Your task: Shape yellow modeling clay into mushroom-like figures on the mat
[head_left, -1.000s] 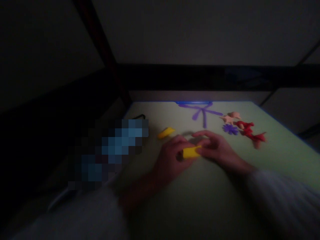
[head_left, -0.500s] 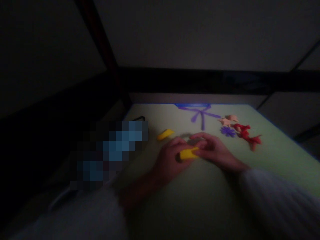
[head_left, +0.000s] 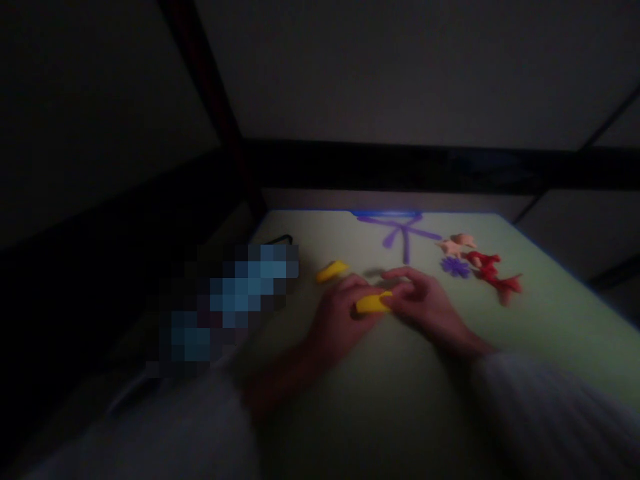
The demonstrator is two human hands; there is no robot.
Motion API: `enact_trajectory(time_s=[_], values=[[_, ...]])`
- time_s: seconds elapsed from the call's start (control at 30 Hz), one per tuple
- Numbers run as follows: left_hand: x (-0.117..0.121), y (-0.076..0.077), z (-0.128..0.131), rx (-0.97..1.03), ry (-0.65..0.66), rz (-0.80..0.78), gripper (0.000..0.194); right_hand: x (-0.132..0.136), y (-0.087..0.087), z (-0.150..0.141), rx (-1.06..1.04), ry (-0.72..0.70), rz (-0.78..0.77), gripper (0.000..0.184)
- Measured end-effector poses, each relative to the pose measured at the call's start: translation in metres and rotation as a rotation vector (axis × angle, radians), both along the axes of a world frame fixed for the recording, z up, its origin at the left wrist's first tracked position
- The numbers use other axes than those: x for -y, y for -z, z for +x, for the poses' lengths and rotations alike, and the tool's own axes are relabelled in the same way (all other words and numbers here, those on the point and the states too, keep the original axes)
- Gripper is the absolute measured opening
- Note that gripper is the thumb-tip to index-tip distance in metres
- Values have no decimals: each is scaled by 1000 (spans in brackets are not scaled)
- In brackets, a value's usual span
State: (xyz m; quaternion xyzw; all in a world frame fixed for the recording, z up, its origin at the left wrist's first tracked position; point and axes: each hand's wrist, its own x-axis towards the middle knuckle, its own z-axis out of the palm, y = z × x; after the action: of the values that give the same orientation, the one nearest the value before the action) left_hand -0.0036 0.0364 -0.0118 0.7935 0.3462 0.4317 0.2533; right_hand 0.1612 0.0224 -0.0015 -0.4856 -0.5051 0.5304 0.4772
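Note:
Between my two hands is a soft-looking yellow piece, like modelling clay (head_left: 371,304), held above the pale table. My left hand (head_left: 337,319) is closed around its left side, the thumb hidden or hard to make out in the dim light. My right hand (head_left: 423,303) pinches its right end between thumb and fingers. A second yellow clay piece (head_left: 332,271) lies on the table just beyond my left hand, touching neither hand.
Purple strips (head_left: 406,237) lie at the table's far side. To the right are pink shapes (head_left: 453,247), a purple flower-like shape (head_left: 455,267) and red shapes (head_left: 493,270). The table (head_left: 560,320) meets a wall behind. A pixelated bluish patch (head_left: 245,287) covers the left.
The yellow piece in my hands looks slightly turned, and my right fingers have shifted a little along it. The view has tilted slightly. The pieces on the table stay put.

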Motion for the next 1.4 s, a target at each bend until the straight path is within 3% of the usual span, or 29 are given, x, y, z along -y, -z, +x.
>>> enact_trajectory(time_s=[0.33, 0.7, 0.87, 1.03, 1.4], values=[[-2, 4, -2, 26, 14, 88, 31, 2, -2, 0, -42, -28, -22, 43], [-1, 2, 0, 29, 29, 81, 14, 3, -4, -3, -26, -73, -48, 46], [0, 0, -1, 10, 16, 97, 28, 4, -4, -3, -45, -46, -51, 44], [1, -1, -1, 15, -4, 91, 20, 3, -5, -3, -35, -29, -50, 47], [-3, 4, -2, -10, 9, 149, 25, -1, 2, 3, 12, -28, 13, 44]])
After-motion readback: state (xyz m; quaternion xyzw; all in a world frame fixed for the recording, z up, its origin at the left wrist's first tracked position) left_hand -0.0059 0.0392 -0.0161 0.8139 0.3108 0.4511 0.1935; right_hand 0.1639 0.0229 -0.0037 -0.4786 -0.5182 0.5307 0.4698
